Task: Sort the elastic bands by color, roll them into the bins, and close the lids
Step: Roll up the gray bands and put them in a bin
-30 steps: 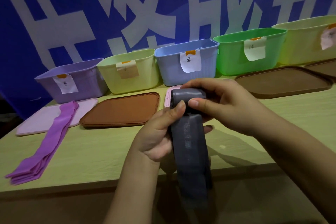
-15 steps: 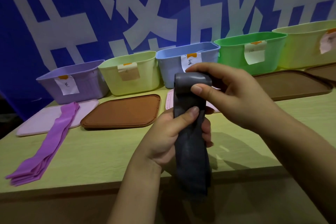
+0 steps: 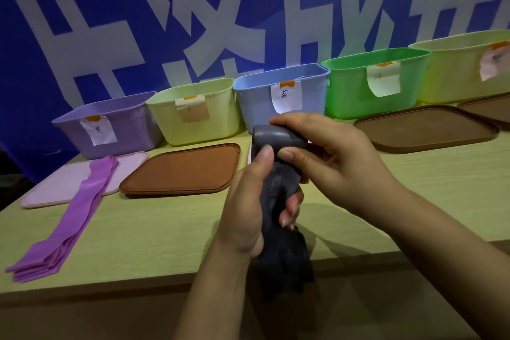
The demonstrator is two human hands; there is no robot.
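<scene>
A grey elastic band [image 3: 278,143] is half rolled above the table's front edge. My right hand [image 3: 339,163] grips the rolled top, thumb pressed on its front. My left hand [image 3: 248,210] holds the loose strip just below the roll, and the tail [image 3: 287,262] hangs down past the edge. A purple band [image 3: 71,215] lies flat at the left, its far end on a pink lid [image 3: 55,188]. Several open bins stand in a row at the back: purple [image 3: 129,130], pale yellow-green [image 3: 220,110], blue [image 3: 254,102], green [image 3: 347,91], and a larger yellow-green one [image 3: 455,72].
A brown lid [image 3: 182,171] lies in front of the pale yellow-green bin. Another brown lid [image 3: 425,127] lies before the green bin, and a third [image 3: 488,107] at the far right. A blue banner with white characters [image 3: 220,8] hangs behind the bins.
The roll has grown as my right hand turned it. My left hand slid up the strip toward the roll, and the hanging tail became shorter.
</scene>
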